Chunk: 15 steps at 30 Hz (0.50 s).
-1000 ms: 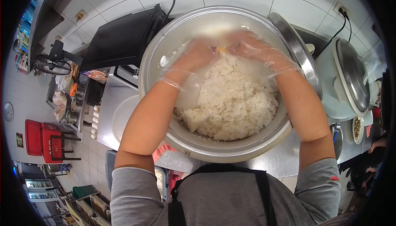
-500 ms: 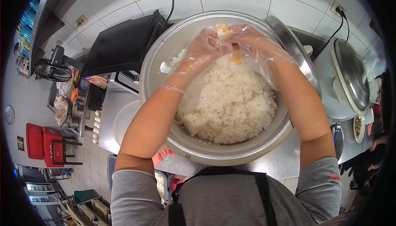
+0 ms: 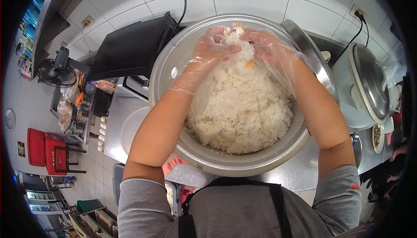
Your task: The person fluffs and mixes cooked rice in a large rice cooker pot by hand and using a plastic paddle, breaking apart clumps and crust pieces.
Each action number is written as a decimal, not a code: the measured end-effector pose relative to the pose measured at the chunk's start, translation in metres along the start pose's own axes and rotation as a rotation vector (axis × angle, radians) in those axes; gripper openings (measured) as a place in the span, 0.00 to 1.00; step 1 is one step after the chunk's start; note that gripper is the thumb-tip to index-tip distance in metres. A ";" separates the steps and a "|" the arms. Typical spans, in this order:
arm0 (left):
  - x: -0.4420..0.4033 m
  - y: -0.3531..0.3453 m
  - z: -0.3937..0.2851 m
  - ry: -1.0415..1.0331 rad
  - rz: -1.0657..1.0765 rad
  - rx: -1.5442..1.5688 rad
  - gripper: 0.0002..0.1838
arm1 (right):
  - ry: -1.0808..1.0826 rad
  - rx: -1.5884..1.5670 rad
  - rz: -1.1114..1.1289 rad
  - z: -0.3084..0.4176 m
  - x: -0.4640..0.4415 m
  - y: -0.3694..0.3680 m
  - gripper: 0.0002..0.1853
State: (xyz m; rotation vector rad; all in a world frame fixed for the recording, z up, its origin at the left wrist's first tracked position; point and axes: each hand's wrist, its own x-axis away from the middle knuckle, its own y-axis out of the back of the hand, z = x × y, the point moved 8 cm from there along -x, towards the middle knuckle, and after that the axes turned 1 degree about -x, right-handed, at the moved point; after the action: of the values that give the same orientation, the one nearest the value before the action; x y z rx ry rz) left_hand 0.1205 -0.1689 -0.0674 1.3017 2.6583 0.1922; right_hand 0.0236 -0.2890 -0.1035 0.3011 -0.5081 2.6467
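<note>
A large round metal pot [image 3: 243, 168] stands in front of me with a heap of cooked white rice [image 3: 243, 112] inside. Both hands are over its far side, in loose clear plastic gloves. My left hand [image 3: 213, 49] curls its fingers against a clump of rice [image 3: 244, 52]. On the clump's other side, my right hand [image 3: 269, 47] grips it with bent fingers. Orange-yellow bits cling to the rice around the hands, and one orange-yellow piece [image 3: 249, 65] lies just below them. Gloves partly hide the fingertips.
A metal lid [image 3: 315, 60] leans at the pot's right side. Farther right is a lidded cooker [image 3: 362, 86]. A black appliance [image 3: 130, 49] sits to the left, and several eggs [image 3: 102, 133] line the counter's left edge. A corded outlet [image 3: 358, 12] is on the wall.
My hands have parted slightly, and more white rice shows between them. The right hand has shifted a little right and down. The view has moved slightly.
</note>
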 end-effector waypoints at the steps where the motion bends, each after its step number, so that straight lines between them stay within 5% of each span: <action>1: -0.001 0.001 -0.001 -0.011 0.013 0.020 0.39 | 0.347 0.322 0.064 0.019 0.006 -0.004 0.15; 2: -0.002 0.001 -0.002 -0.023 0.027 0.041 0.38 | 0.694 0.644 0.127 0.029 0.022 -0.010 0.16; 4: -0.003 0.000 -0.001 -0.102 0.025 0.092 0.37 | 0.760 0.777 0.159 0.022 0.022 -0.011 0.18; 7: -0.008 0.009 0.001 -0.180 -0.054 -0.049 0.34 | 0.084 0.259 0.030 -0.006 0.001 0.001 0.21; 9: -0.006 0.015 -0.004 -0.179 -0.110 -0.122 0.32 | -0.158 0.001 -0.096 -0.004 0.019 -0.003 0.21; 11: 0.000 0.020 -0.013 -0.139 -0.139 -0.101 0.32 | 0.154 0.355 -0.033 0.005 0.009 0.009 0.20; 15: -0.015 0.029 0.019 -0.106 -0.125 -0.097 0.31 | 0.350 0.129 0.090 0.004 -0.006 0.014 0.18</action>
State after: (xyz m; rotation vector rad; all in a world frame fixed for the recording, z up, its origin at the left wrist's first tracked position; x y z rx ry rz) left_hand 0.1554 -0.1625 -0.0786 1.0817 2.5953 0.2255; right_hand 0.0231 -0.3040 -0.1059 -0.1512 -0.2429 2.7412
